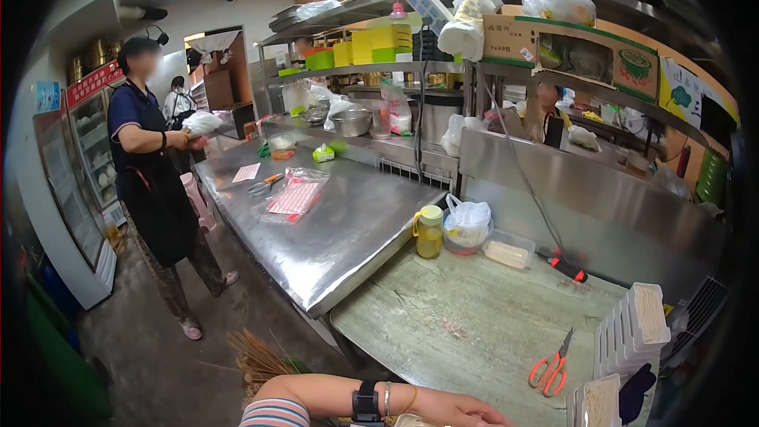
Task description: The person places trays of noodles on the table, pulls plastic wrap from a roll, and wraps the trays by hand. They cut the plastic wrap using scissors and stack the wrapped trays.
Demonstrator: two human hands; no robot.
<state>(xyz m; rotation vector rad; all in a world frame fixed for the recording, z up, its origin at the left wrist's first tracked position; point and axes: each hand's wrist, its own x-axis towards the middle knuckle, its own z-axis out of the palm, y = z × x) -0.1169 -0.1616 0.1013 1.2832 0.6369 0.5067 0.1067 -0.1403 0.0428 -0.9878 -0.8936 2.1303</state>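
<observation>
My left hand (461, 410) lies at the bottom edge of the head view, over the near edge of the green stone counter (458, 316). A black watch and thin bangles sit on its wrist, and a striped sleeve shows at the elbow. The frame cuts off the fingers, so what they touch is hidden. Orange-handled scissors (551, 372) lie on the counter to the right of the hand. Beyond them stands a stack of white noodle trays (636, 328), and another tray (601, 401) is nearer. My right hand is out of view.
A long steel table (340, 237) carries grey scissors (265, 184) and a pink packet in plastic (294, 199). A yellow jug (429, 231), a tied bag (468, 221) and a lidded box (507, 254) stand at the counter's back. A person in a dark apron (150, 182) holds a white bag. A broom (257, 357) lies below.
</observation>
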